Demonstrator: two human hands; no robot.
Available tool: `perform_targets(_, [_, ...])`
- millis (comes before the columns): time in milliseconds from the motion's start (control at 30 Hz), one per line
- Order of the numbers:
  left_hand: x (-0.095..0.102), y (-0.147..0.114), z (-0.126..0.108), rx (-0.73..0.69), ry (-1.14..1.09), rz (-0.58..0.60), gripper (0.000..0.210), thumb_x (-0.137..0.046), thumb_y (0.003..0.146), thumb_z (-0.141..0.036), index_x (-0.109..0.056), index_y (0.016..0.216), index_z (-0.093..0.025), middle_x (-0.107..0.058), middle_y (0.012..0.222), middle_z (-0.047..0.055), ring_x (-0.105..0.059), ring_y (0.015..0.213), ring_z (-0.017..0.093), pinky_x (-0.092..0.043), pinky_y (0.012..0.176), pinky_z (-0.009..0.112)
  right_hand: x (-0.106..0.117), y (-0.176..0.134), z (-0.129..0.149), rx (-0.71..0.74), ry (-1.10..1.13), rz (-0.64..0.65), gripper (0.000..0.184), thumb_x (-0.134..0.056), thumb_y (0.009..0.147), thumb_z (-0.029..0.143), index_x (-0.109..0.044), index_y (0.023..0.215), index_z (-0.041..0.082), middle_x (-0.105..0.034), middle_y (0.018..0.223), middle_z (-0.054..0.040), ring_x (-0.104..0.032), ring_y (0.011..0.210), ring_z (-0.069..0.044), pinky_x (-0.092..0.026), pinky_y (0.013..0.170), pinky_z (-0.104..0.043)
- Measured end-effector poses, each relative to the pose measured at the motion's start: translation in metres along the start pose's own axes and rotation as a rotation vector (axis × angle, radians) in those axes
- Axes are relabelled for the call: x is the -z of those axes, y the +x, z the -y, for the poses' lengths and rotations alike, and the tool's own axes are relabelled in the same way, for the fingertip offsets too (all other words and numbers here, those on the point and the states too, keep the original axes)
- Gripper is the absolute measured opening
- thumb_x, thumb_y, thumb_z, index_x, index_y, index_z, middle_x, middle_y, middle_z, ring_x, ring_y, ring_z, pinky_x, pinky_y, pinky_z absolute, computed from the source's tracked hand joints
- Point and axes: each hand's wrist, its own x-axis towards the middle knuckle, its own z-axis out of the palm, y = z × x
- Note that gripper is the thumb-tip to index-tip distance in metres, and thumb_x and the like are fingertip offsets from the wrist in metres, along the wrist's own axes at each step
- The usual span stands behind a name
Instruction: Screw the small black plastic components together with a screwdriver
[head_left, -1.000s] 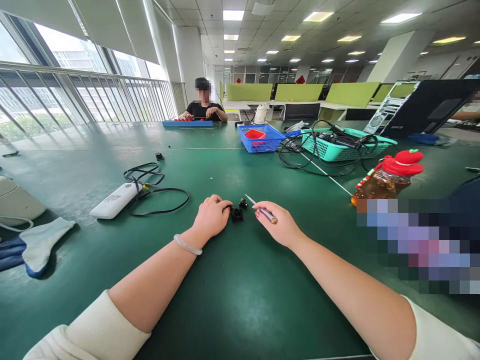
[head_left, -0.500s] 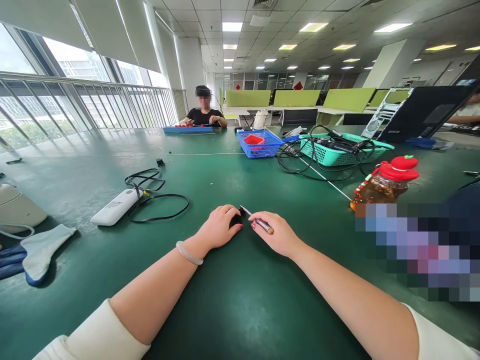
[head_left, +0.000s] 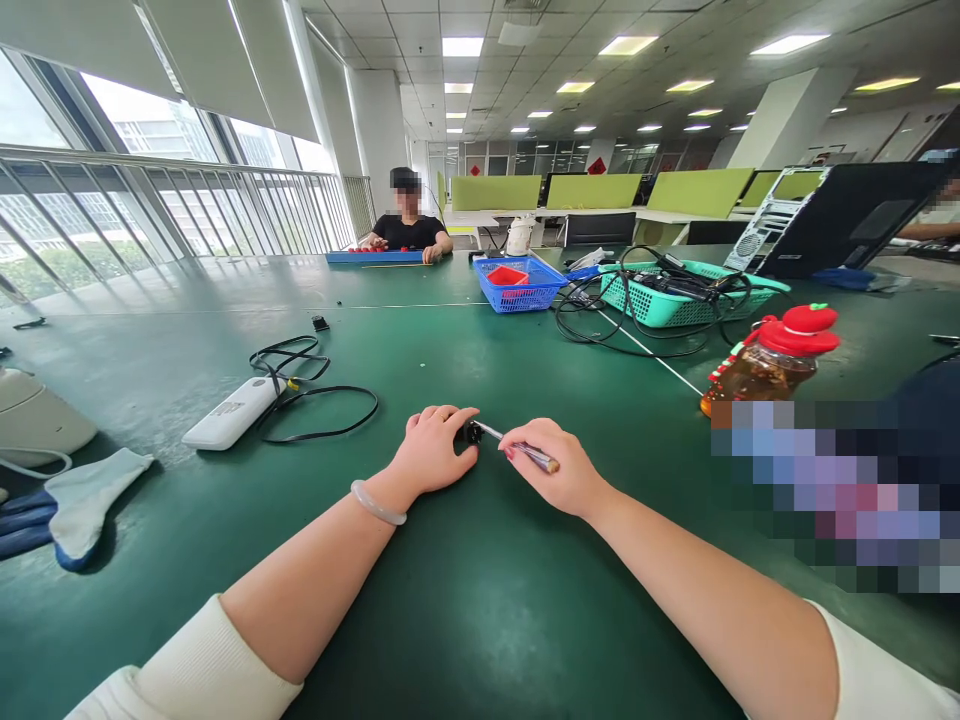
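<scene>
My left hand (head_left: 433,452) is closed around a small, dark black part (head_left: 472,432) on the green table. The part is mostly covered by the thumb and fingers, so its kind cannot be made out. In my right hand (head_left: 556,462) is a slim screwdriver (head_left: 534,455) with a thin metal shaft and a brownish butt end. It is held like a pen, its shaft slanting up and left. The tip meets the black part, or lies right at it, between the left thumb and index finger.
A white power bank (head_left: 234,412) with a black cable (head_left: 337,435) lies left. A glove (head_left: 94,505) lies at far left. Ahead are a blue basket (head_left: 521,295) and a green basket (head_left: 660,310) of cables. A red-lidded jar (head_left: 772,370) stands right. A person (head_left: 407,225) sits opposite.
The left fingers have shifted slightly and show more of the black part. The screwdriver's tip has moved down and left to it. The person opposite has moved a hand.
</scene>
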Motion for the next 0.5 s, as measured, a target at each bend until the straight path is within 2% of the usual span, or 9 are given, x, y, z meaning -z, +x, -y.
perform_targets(100, [-0.001,-0.001,-0.001,-0.045,-0.008,0.02,0.047,-0.056,0.087,-0.05,-0.055,0.13,-0.033,-0.057,0.13,0.007,-0.045,0.127,0.032,-0.032,0.108,0.054,0.004,0.0,-0.002,-0.047,0.009,-0.139,0.02,-0.048,0.092,0.031,-0.066,0.084,0.026,-0.069,0.078,-0.0028,-0.062,0.079,-0.021,-0.05,0.078,-0.035])
perform_targets(167, [-0.002,-0.001,-0.003,-0.058,-0.008,0.035,0.042,-0.052,0.09,-0.051,-0.058,0.127,-0.033,-0.057,0.129,0.007,-0.045,0.126,0.031,-0.033,0.108,0.054,0.005,0.0,-0.006,-0.089,0.005,-0.185,0.022,-0.047,0.092,0.033,-0.066,0.084,0.026,-0.068,0.078,-0.0034,-0.063,0.08,-0.022,-0.05,0.076,-0.034])
perform_targets(367, [0.001,-0.005,-0.019,-0.069,0.024,0.074,0.026,-0.049,0.094,-0.038,-0.062,0.115,-0.029,-0.06,0.118,0.006,-0.053,0.112,0.027,-0.04,0.101,0.049,0.004,0.001,-0.012,-0.104,-0.028,-0.189,0.023,-0.047,0.092,0.034,-0.066,0.083,0.026,-0.068,0.075,-0.0023,-0.062,0.079,-0.021,-0.049,0.075,-0.033])
perform_targets(500, [0.008,-0.017,-0.024,-0.052,0.031,0.119,0.024,-0.048,0.094,-0.035,-0.061,0.113,-0.028,-0.059,0.117,0.007,-0.052,0.112,0.028,-0.041,0.1,0.049,0.003,0.001,-0.011,-0.08,-0.054,-0.164,0.023,-0.047,0.092,0.034,-0.066,0.082,0.025,-0.069,0.076,-0.0021,-0.061,0.079,-0.021,-0.048,0.076,-0.033])
